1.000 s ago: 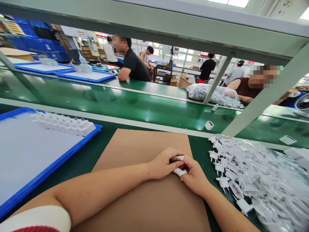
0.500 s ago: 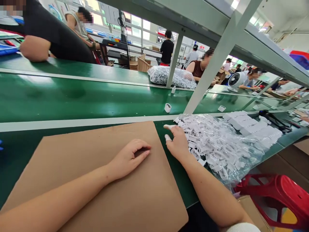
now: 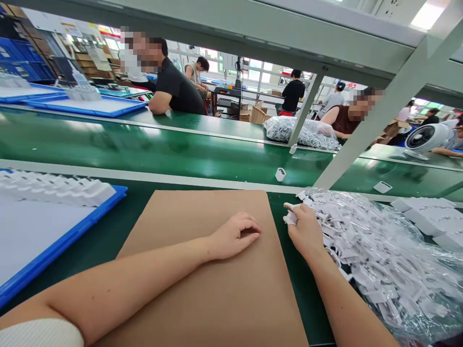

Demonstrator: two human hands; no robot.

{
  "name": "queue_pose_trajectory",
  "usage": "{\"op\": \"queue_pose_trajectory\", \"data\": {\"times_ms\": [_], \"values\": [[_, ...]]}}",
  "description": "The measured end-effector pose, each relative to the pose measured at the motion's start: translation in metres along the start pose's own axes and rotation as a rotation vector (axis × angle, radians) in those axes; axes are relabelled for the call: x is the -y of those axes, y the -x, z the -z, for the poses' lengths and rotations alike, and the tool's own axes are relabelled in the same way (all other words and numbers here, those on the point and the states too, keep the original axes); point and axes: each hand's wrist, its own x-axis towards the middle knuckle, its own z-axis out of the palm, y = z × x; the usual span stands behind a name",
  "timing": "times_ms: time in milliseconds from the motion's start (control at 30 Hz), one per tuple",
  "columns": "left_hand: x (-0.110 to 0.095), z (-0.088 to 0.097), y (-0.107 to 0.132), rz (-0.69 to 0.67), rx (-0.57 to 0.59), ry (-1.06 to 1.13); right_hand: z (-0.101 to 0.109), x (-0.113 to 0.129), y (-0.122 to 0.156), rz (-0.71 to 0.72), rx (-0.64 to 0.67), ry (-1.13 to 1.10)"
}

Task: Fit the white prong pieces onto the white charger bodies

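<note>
My left hand (image 3: pixel 235 235) rests on a brown cardboard sheet (image 3: pixel 217 299), its fingers loosely curved. A small gap shows between the thumb and the fingers, and I see nothing in it. Beyond the sheet's right edge, my right hand (image 3: pixel 306 231) has white covers on the thumb and index fingertips. Between those tips it pinches a small white plastic part (image 3: pixel 292 218), mostly hidden by the fingers. Right beside this hand, many loose white plastic parts (image 3: pixel 372 246) lie heaped on and in a clear plastic bag (image 3: pixel 444 294).
A blue-rimmed tray (image 3: pixel 97 212) with a row of white pieces stands at left. White blocks (image 3: pixel 427 217) are stacked at far right. A white housing (image 3: pixel 280 174) lies on the green belt (image 3: pixel 202 159). A slanted metal post (image 3: pixel 361 130) rises beyond; co-workers sit across.
The view has swung left, bringing the blue-rimmed tray into sight. My right thumb and index finger have closed on a small white part. My left hand still lies on the cardboard.
</note>
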Motion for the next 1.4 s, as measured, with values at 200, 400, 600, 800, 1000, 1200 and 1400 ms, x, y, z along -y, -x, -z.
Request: {"op": "queue_pose_trajectory", "data": {"times_ms": [200, 400, 600, 800, 1000, 1200, 1400], "values": [[0.000, 0.001, 0.000, -0.023, -0.001, -0.011, -0.005, 0.011, 0.003, -0.024, 0.033, -0.297], [0.001, -0.001, 0.000, -0.037, -0.007, -0.015, -0.010, 0.012, 0.003, -0.037, 0.029, -0.438], [0.001, 0.001, -0.001, -0.030, -0.001, -0.019, -0.006, 0.016, 0.003, -0.056, 0.004, -0.590], [0.000, -0.007, 0.002, 0.199, -0.069, 0.120, -0.005, 0.032, 0.010, -0.051, 0.044, -0.766], [0.011, 0.009, -0.041, 0.543, -0.443, 0.096, -0.005, 0.036, 0.018, 0.040, 0.283, -0.541], [0.044, 0.033, -0.142, 0.544, -0.520, -0.213, -0.011, 0.037, 0.011, -0.290, 0.285, -0.956], [0.073, 0.025, -0.192, 0.625, -0.478, -0.341, -0.003, 0.040, 0.004, -0.500, 0.340, -1.276]]}}
